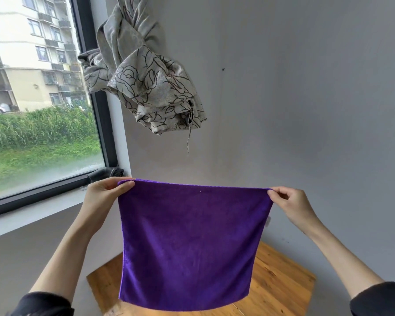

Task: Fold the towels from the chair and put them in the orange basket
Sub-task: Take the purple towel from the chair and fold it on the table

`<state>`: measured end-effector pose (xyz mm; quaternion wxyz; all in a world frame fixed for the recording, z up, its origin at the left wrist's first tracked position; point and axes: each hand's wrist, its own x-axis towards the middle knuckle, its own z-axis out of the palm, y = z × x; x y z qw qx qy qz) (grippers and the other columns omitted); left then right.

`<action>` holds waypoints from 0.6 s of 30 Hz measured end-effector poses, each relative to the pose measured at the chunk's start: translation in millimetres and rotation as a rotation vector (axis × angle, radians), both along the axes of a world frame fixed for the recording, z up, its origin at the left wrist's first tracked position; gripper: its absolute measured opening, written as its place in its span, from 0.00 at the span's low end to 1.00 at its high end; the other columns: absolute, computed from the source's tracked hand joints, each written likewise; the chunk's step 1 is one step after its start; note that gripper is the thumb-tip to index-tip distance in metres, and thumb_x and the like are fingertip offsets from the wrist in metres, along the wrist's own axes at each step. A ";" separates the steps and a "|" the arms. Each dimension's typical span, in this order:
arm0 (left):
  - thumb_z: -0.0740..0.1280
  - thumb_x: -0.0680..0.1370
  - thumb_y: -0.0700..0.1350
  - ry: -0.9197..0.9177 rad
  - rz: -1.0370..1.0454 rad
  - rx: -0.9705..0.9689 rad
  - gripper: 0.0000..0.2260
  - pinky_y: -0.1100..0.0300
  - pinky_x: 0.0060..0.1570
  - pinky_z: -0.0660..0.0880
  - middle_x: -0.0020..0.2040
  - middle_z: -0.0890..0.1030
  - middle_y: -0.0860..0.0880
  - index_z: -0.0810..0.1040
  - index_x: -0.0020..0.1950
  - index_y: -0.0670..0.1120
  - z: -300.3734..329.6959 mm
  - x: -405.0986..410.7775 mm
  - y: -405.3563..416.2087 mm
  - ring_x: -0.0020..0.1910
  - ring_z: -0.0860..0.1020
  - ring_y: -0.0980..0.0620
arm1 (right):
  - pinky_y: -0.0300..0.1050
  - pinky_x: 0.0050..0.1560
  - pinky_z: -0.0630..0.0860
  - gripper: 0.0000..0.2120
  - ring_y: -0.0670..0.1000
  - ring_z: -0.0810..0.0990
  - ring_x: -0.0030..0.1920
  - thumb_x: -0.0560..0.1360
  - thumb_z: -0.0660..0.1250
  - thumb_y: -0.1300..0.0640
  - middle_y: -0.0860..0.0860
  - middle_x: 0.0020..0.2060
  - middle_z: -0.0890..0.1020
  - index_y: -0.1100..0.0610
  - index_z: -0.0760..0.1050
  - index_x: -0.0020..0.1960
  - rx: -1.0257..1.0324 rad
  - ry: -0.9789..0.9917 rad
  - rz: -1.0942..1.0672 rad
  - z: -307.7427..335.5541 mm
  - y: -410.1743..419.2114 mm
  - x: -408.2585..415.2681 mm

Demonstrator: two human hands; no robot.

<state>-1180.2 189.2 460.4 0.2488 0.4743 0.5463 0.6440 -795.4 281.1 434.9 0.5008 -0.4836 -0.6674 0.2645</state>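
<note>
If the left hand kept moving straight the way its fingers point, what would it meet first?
The left hand points rightward along the purple towel's top edge, so it would probably meet the right hand first; depth is unclear.

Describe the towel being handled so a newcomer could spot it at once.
Start at the grey wall right of the window, then drop below the knotted floral curtain. The purple towel hangs flat above a wooden surface, pinched at its top corners by the left hand and right hand. It is the only plain, vivid cloth.

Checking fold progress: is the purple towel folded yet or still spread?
Spread. The purple towel hangs as one flat sheet, its top corners pinched by the left hand and right hand, above the wooden table.
</note>
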 end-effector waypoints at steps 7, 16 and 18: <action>0.70 0.72 0.34 0.088 -0.022 -0.001 0.04 0.76 0.39 0.72 0.43 0.81 0.46 0.82 0.45 0.40 6.4 -1.3 -2.6 0.36 0.77 0.64 | 0.26 0.48 0.72 0.11 0.38 0.78 0.46 0.73 0.65 0.71 0.50 0.46 0.80 0.58 0.82 0.41 -0.159 0.199 0.152 2.4 -0.1 10.6; 0.67 0.75 0.36 0.054 -0.010 0.012 0.07 0.77 0.40 0.72 0.36 0.84 0.57 0.82 0.49 0.45 2.7 4.4 -4.8 0.37 0.78 0.66 | 0.35 0.41 0.78 0.06 0.51 0.80 0.39 0.63 0.76 0.58 0.55 0.35 0.84 0.62 0.83 0.35 -0.217 0.641 0.318 4.8 -4.4 9.3; 0.66 0.76 0.37 0.047 -0.007 0.024 0.08 0.78 0.40 0.71 0.38 0.83 0.56 0.81 0.50 0.47 3.0 6.6 -5.4 0.37 0.78 0.67 | 0.36 0.41 0.78 0.21 0.49 0.81 0.37 0.51 0.81 0.47 0.55 0.35 0.84 0.61 0.83 0.35 -0.188 0.603 0.292 4.6 -4.2 7.7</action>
